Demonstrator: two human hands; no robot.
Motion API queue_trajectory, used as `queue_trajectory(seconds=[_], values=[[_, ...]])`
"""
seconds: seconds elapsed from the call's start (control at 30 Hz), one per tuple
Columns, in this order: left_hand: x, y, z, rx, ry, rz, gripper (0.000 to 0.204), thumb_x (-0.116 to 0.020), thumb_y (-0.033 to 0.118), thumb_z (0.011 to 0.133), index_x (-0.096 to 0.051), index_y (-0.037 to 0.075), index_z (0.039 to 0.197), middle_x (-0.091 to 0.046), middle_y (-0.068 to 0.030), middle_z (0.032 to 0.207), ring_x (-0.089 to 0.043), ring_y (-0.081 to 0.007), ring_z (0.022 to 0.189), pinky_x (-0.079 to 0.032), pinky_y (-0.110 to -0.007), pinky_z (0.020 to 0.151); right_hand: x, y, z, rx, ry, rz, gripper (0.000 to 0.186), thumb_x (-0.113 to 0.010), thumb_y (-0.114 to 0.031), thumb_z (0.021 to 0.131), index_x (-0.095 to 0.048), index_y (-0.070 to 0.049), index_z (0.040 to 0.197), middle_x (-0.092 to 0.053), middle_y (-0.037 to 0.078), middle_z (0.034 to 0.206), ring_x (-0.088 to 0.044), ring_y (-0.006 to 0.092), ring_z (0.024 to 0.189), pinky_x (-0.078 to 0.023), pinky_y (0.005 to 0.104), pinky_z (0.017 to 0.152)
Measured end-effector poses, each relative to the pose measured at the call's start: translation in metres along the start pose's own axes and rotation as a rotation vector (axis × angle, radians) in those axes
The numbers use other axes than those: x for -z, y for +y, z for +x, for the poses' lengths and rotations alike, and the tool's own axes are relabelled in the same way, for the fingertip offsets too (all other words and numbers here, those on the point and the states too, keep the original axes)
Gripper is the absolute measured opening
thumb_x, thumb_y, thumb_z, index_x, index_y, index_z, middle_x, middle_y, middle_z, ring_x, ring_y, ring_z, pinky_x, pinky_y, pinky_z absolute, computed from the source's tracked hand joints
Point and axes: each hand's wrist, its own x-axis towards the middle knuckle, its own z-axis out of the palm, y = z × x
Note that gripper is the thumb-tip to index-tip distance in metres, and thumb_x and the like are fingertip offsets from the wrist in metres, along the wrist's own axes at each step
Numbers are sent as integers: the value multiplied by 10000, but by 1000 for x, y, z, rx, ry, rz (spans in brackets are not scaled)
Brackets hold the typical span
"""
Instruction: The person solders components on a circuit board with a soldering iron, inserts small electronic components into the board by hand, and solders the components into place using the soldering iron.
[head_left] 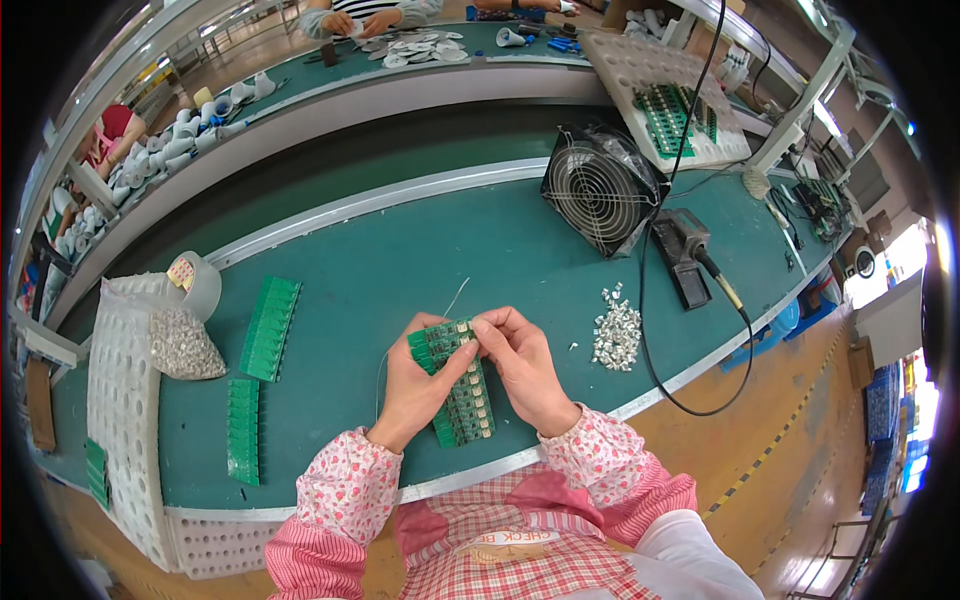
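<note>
A green circuit board panel (466,412), lined with a row of small white connectors, is held in front of me above the bench. My left hand (412,388) is closed around it, thumb lying across its face. At its far right corner, the thumb and fingers of my right hand (524,368) pinch together; what sits between those fingertips is hidden. To the right of my hands lies a heap of small white connectors (617,335). Two more green panels, an upper one (268,330) and a lower one (243,430), lie flat to the left.
A black fan (600,190) and a soldering iron stand (685,265) are at the far right, with a looping black cable. On the left are a white foam tray (125,400), a bag of connectors (185,345) and a tape roll (200,285). People work beyond.
</note>
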Motion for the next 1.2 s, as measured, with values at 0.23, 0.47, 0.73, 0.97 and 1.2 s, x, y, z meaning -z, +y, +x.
queue_trajectory(seconds=[0.23, 0.47, 0.73, 0.97, 1.2], values=[[-1, 3, -2, 3, -4, -12, 194, -704, 80, 825, -544, 33, 923, -615, 0, 795, -574, -55, 715, -466, -219, 629, 1, 1, 0, -44, -13, 29, 179, -594, -176, 935, -552, -5, 973, -601, 24, 891, -539, 75, 808, -444, 227, 754], [0, 8, -5, -113, -5, 131, 202, -719, 104, 809, -569, 18, 914, -644, -24, 778, -596, -70, 718, -484, -245, 638, -7, 6, -7, 75, 72, -64, 169, -582, -154, 940, -515, -3, 973, -592, 37, 877, -545, 61, 788, -460, 213, 708], [-1, 7, -5, -108, -83, 75, 222, -707, 76, 807, -549, 22, 954, -633, -23, 808, -599, -79, 724, -491, -243, 649, -3, 3, -10, 118, 140, -16, 189, -606, -147, 923, -519, 4, 995, -598, 49, 881, -577, 87, 826, -475, 224, 718], [6, 7, 1, 247, 39, -341, 202, -713, 71, 811, -601, 27, 973, -633, -33, 827, -615, -103, 676, -525, -266, 576, 73, -41, -38, 706, 257, -1391, 261, -757, -155, 730, -633, -72, 944, -588, 66, 879, -560, 237, 840, -445, 351, 736], [2, 4, -5, 259, -12, -339, 219, -714, 95, 818, -616, 17, 998, -645, -45, 831, -621, -108, 666, -530, -267, 578, 91, -36, -42, 710, 256, -1603, 226, -743, -98, 713, -654, -80, 919, -591, 59, 832, -538, 240, 809, -438, 362, 717]])
